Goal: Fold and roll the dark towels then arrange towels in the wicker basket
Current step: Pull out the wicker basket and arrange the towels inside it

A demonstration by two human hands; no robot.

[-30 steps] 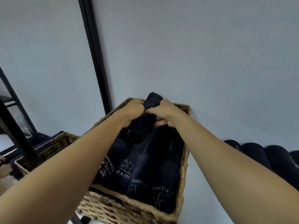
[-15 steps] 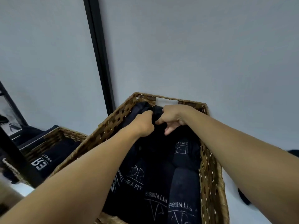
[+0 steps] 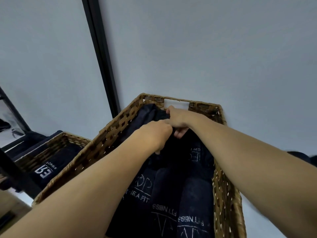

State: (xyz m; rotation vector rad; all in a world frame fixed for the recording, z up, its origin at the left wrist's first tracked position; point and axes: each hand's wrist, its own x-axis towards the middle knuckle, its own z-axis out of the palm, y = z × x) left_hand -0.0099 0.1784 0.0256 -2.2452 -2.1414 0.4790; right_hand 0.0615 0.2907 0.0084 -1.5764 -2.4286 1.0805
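Grey wall [image 3: 205,48] behind wicker basket [image 3: 109,133]. Rolled dark towels [image 3: 193,200] lie inside, long axes running toward the wall. Left hand [image 3: 154,136] and right hand [image 3: 178,119], close together, pinch a dark towel [image 3: 147,114] at the basket's far end.

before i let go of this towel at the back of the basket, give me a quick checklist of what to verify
1. Both hands on the towel: left hand and right hand grip the dark towel at the far end. Ok.
2. Towel inside the wicker basket: its top edge sits just below the back rim. Ok.
3. Towel fully tucked down: hands hide the lower part. Cannot tell.
4. Neighbouring rolled towels lying in rows, undisturbed. Ok.
5. Towel rolled tight: top looks bunched and loose. Not ok.
6. Room left in the basket: cannot tell.
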